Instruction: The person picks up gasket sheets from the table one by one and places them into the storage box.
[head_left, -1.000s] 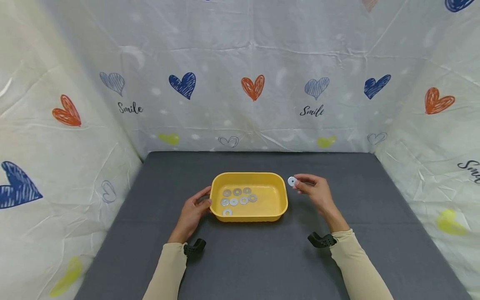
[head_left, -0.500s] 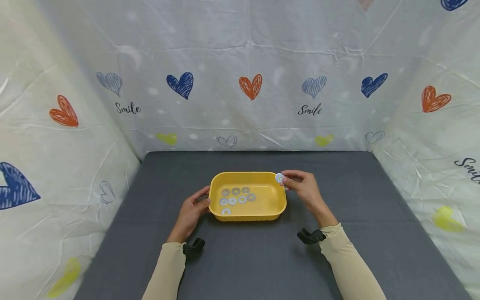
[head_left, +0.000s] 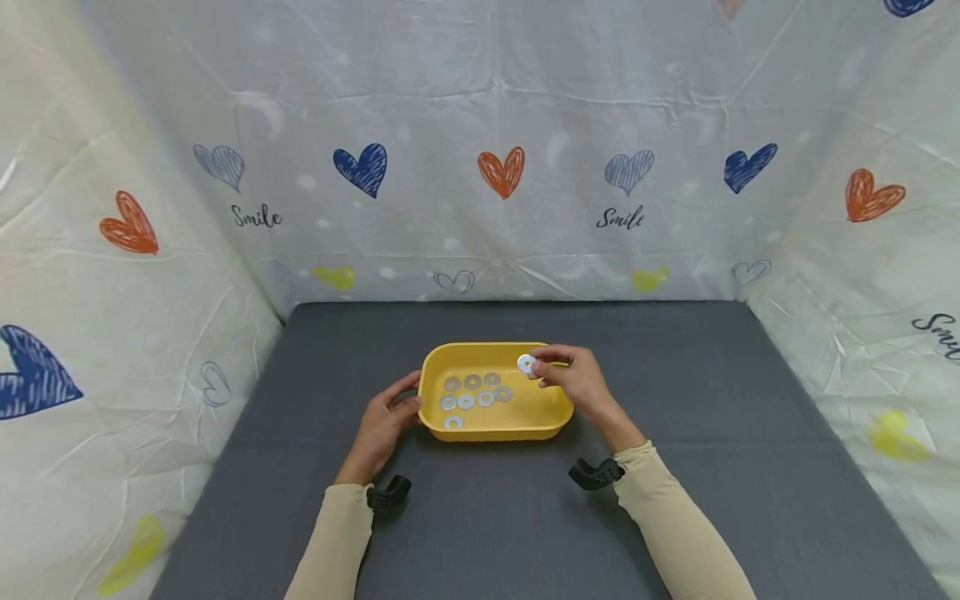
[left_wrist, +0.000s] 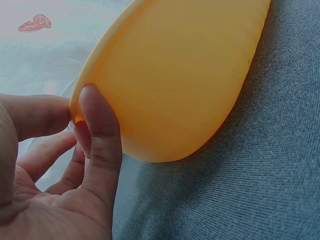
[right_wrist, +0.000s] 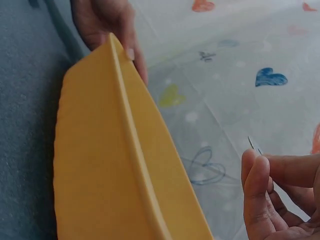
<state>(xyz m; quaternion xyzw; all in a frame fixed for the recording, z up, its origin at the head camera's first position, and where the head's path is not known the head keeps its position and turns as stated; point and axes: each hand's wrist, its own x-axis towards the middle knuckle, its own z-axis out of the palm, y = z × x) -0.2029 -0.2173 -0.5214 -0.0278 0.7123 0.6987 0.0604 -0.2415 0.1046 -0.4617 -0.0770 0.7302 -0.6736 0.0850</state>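
A yellow oblong plastic tray stands on the grey cloth. Several flat metal washers lie spread over its floor, mostly in the left half. My left hand grips the tray's left end; in the left wrist view, thumb and fingers pinch the rim. Over the right half of the tray, my right hand pinches one washer between thumb and fingers. That washer shows as a thin edge in the right wrist view, above the level of the rim.
Grey cloth covers the table. Behind it and at both sides hang pale sheets printed with hearts and the word "Smile". A black band sits at my right wrist and another at my left.
My right hand has carried the washer leftward, from beside the tray's right end to over its inside. The left hand and the tray stay about where they were.
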